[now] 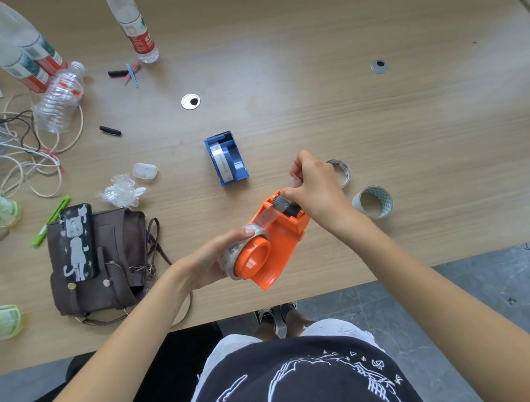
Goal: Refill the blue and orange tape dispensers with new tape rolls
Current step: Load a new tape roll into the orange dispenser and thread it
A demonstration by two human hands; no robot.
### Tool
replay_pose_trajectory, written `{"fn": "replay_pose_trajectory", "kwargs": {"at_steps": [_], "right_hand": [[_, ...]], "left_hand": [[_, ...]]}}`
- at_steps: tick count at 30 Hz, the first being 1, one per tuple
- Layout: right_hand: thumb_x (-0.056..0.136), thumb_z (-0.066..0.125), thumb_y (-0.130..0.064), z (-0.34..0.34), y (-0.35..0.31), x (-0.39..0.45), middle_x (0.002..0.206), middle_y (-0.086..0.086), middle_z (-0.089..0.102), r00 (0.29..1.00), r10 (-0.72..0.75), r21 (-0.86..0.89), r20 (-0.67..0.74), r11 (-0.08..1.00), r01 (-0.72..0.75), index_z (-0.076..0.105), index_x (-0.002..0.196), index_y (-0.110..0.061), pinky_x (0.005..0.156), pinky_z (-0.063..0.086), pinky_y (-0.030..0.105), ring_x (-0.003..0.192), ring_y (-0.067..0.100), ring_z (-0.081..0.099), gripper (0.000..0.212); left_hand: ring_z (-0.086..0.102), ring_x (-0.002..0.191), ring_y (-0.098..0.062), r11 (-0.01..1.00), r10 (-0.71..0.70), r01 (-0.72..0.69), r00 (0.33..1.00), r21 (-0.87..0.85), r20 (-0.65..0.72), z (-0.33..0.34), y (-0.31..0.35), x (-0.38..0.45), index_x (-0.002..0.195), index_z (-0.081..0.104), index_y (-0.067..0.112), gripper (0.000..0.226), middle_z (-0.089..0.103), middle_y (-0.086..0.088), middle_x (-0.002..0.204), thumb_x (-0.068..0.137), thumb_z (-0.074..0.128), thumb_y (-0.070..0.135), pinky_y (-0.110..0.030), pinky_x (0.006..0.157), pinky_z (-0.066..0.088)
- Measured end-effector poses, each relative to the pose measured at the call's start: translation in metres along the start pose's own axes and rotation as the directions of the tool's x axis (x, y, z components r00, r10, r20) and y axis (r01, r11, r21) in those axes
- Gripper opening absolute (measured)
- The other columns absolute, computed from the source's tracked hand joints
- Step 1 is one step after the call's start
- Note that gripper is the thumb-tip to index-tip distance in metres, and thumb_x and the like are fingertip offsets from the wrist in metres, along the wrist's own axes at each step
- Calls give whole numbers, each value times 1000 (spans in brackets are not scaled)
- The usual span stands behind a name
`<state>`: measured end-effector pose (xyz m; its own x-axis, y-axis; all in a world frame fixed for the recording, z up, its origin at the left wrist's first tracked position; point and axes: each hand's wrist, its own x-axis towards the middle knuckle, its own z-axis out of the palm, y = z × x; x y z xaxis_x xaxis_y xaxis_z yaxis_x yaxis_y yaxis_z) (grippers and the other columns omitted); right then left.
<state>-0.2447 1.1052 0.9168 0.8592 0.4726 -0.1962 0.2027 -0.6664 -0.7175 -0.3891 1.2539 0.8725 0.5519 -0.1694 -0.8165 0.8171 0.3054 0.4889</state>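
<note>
The orange tape dispenser (pixel 277 242) is held tilted above the table's front edge. My left hand (pixel 211 259) grips its round end, where a clear tape roll (pixel 231 256) sits on the hub. A strip of clear tape (pixel 266 219) runs up to the black cutter end. My right hand (pixel 311 184) pinches that strip at the cutter. The blue tape dispenser (pixel 226 157) stands on the table behind, with a white roll inside it. Two cardboard tape cores lie to the right: a narrow core (pixel 342 169) partly behind my right hand, and a wider core (pixel 373 201).
A brown bag (pixel 116 266) with a phone (pixel 77 242) on it lies at the left. Crumpled plastic wrap (pixel 120 190), a white case (pixel 144 171), a green pen (pixel 51 220), cables (pixel 31 155) and several water bottles (pixel 137 28) fill the left side. The table edge (pixel 321 292) runs below my hands.
</note>
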Motion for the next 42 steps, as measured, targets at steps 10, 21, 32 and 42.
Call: {"fn": "replay_pose_trajectory", "kwargs": {"at_steps": [10, 21, 32, 42], "right_hand": [[68, 78, -8, -9, 3, 6, 69, 4, 57, 995, 98, 121, -27, 988, -94, 54, 85, -13, 70, 50, 34, 70, 24, 60, 30], [82, 69, -21, -19, -9, -7, 80, 0, 63, 997, 81, 193, 18, 978, -83, 59, 78, -13, 66, 45, 27, 70, 14, 57, 13], [68, 81, -17, -3, -6, -11, 83, 11, 69, 995, 98, 267, -17, 959, -90, 40, 79, -22, 69, 53, 36, 79, 23, 67, 43], [71, 64, -2, 4, -6, -9, 73, 7, 63, 1000, -1, -39, 7, 999, 1, 38, 91, -14, 66, 48, 43, 71, 27, 59, 35]], "left_hand": [[68, 69, -13, 999, 11, -12, 1000, 36, 21, 2, 3, 2, 106, 60, 22, 69, 74, 0, 80, 45, 71, 51, -29, 67, 52], [67, 77, -12, 996, 86, -84, 996, 40, -38, 10, 3, 11, 114, 59, 24, 71, 73, 1, 93, 51, 68, 56, -26, 70, 50], [64, 84, -16, 980, 195, -190, 976, 55, -94, 22, 10, 13, 123, 53, 22, 76, 67, -2, 103, 57, 68, 56, -31, 70, 50], [64, 86, -15, 981, 192, -189, 976, 42, -105, 26, 11, 11, 116, 52, 28, 55, 66, 0, 104, 67, 62, 50, -29, 69, 50]]}}
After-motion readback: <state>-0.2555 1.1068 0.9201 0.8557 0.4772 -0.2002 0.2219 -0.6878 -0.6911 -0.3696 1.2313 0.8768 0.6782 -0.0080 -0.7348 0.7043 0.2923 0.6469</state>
